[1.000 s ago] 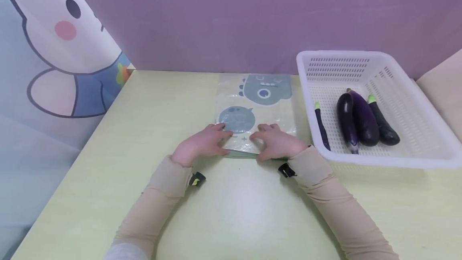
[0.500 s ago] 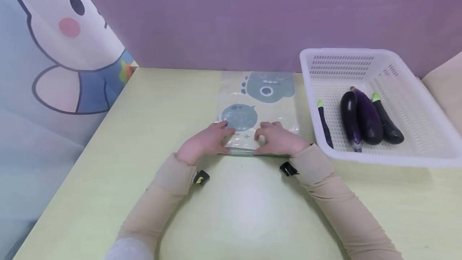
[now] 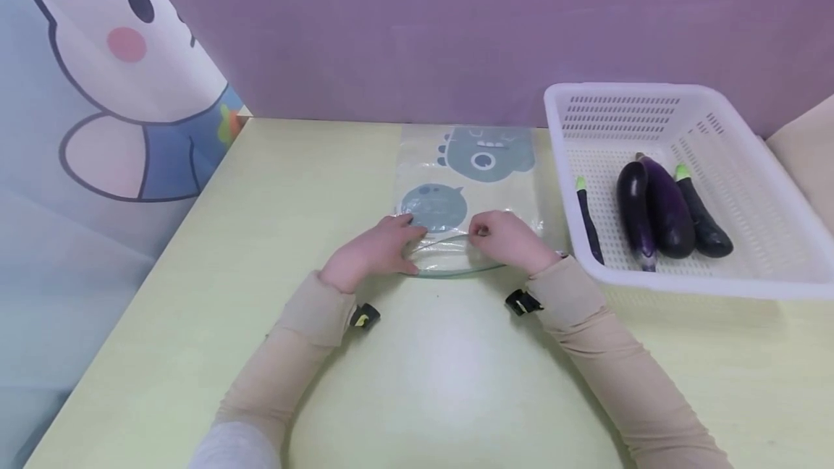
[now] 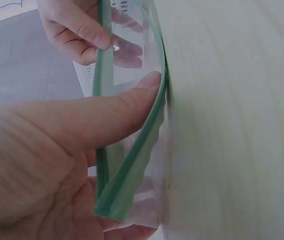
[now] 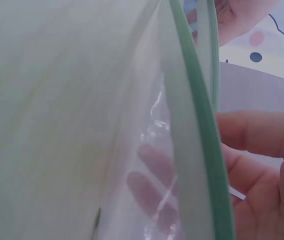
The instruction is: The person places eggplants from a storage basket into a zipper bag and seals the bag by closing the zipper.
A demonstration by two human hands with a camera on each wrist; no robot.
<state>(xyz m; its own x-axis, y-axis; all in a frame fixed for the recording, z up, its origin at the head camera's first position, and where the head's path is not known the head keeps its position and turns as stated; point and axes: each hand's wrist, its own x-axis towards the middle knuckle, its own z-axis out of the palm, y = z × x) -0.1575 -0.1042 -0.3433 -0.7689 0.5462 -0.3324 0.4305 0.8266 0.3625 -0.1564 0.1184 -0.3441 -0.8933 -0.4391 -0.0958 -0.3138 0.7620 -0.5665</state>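
Observation:
A clear zip bag [image 3: 502,197] with blue-grey cartoon prints lies flat on the table, its mouth facing the person. Green strips [image 4: 102,75] edge the mouth, which gapes, with the upper strip lifted off the lower. My right hand [image 3: 508,239] pinches the upper edge; some of its fingers show through the clear film in the right wrist view. At the mouth's left end, my left hand [image 3: 378,248] holds the bag. Its thumb [image 4: 117,112] reaches between the two strips and touches the lower one, while its other fingers are partly hidden behind the bag.
Right of the bag stands a white plastic basket [image 3: 704,284] holding several eggplants [image 3: 667,212] of different sizes. A purple wall [image 3: 391,35] closes off the back of the pale table [image 3: 417,382]. A cartoon-printed sheet [image 3: 98,237] hangs at the left.
My right hand has closed its fingers on the bag's upper edge and raised it, so the mouth gapes. My left hand has stayed almost in place. The basket has not moved.

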